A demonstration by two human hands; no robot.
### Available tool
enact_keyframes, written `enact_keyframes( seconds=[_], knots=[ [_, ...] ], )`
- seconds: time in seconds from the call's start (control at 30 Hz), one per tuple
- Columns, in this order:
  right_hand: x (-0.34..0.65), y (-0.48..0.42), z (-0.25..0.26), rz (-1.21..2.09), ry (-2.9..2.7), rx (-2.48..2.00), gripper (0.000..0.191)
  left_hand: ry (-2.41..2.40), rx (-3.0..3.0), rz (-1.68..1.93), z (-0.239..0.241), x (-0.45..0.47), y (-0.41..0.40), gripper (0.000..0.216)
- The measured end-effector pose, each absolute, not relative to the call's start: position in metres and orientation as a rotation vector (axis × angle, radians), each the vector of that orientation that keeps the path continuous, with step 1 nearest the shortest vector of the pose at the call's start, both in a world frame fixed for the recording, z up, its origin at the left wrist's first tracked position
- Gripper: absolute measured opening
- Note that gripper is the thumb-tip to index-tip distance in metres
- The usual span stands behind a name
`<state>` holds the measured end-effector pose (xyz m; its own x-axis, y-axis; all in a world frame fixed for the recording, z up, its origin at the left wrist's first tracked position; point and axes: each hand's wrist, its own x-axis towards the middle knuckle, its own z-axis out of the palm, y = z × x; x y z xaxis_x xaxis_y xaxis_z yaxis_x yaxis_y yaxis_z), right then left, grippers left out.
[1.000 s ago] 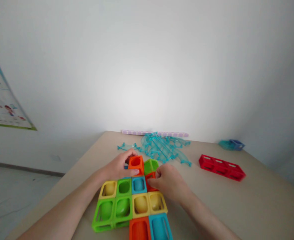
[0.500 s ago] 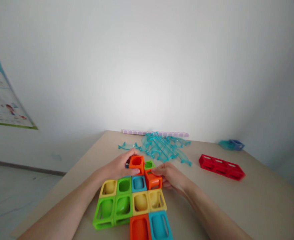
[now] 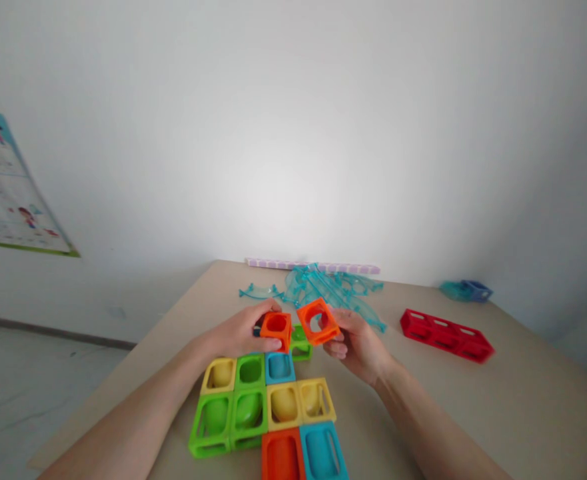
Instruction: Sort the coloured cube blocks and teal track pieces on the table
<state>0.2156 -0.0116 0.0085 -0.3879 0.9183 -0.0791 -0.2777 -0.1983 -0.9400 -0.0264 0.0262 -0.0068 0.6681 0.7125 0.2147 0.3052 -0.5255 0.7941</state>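
Right hand [image 3: 357, 348]: fingers closed around an orange cube [image 3: 327, 331], thumb side toward the layout. Cube sits at the fingertips, raised and tilted, its round opening facing up and toward the camera.

Left hand [image 3: 240, 333]: gripping a red-orange cube [image 3: 276, 325]; thumb across its near face, other fingers at its far left side, partly hidden. This cube is upright, at the far end of the block layout, just left of the raised one.

Beneath and between the hands: green block [image 3: 301, 349], low; blue block [image 3: 279, 369] nearer. Toward the viewer, joined yellow, green, orange and blue blocks [image 3: 249, 412], running off the lower edge.

Beyond: heap of clear teal track pieces [image 3: 323, 288]. Right, well apart: red three-cell block [image 3: 444, 337] on the table [image 3: 518, 393].
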Motion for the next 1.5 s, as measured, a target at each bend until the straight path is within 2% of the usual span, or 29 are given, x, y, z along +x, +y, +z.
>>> enact_keyframes(
  seconds=[0.2, 0.3, 0.4, 0.53, 0.77, 0.9, 1.07, 1.2, 1.27, 1.33, 1.4, 1.5],
  knots=[
    [0.205, -0.010, -0.003, 1.238, -1.251, -0.888, 0.031, 0.749, 1.890, 0.974, -0.008, -0.027, 0.028, 0.039],
    [0.202, -0.011, -0.009, 1.094, -1.378, -0.901, 0.029, 0.736, 1.742, 1.146, -0.007, -0.026, 0.031, 0.039],
    [0.196, -0.014, -0.012, 1.072, -1.414, -0.868, 0.028, 0.663, 1.595, 1.258, -0.006, -0.024, 0.034, 0.037],
    [0.185, -0.018, -0.014, 1.069, -1.419, -0.840, 0.030, 0.605, 1.529, 1.212, -0.008, -0.021, 0.033, 0.038],
    [0.178, -0.020, -0.021, 0.966, -1.395, -0.861, 0.034, 0.635, 1.632, 1.029, -0.009, -0.022, 0.031, 0.064],
    [0.177, -0.022, -0.019, 0.916, -1.384, -0.869, 0.034, 0.702, 1.692, 0.966, -0.007, -0.022, 0.030, 0.058],
    [0.175, -0.024, -0.020, 0.889, -1.427, -0.881, 0.033, 0.685, 1.786, 1.082, -0.001, -0.021, 0.024, 0.083],
    [0.177, -0.025, -0.021, 0.746, -1.546, -0.930, 0.033, 0.728, 1.872, 1.117, 0.000, -0.022, 0.021, 0.066],
    [0.181, -0.027, -0.015, 0.616, -1.629, -0.975, 0.025, 0.744, 1.867, 1.148, -0.002, -0.023, 0.022, 0.057],
    [0.186, -0.031, -0.005, 0.445, -1.701, -1.011, 0.014, 0.728, 1.827, 1.190, -0.004, -0.025, 0.024, 0.055],
    [0.191, -0.038, 0.007, 0.338, -1.804, -0.987, 0.012, 0.709, 1.784, 1.224, -0.005, -0.026, 0.026, 0.055],
    [0.193, -0.053, 0.020, 0.405, -2.128, -0.806, 0.010, 0.723, 1.785, 1.224, -0.003, -0.025, 0.026, 0.055]
  ],
)
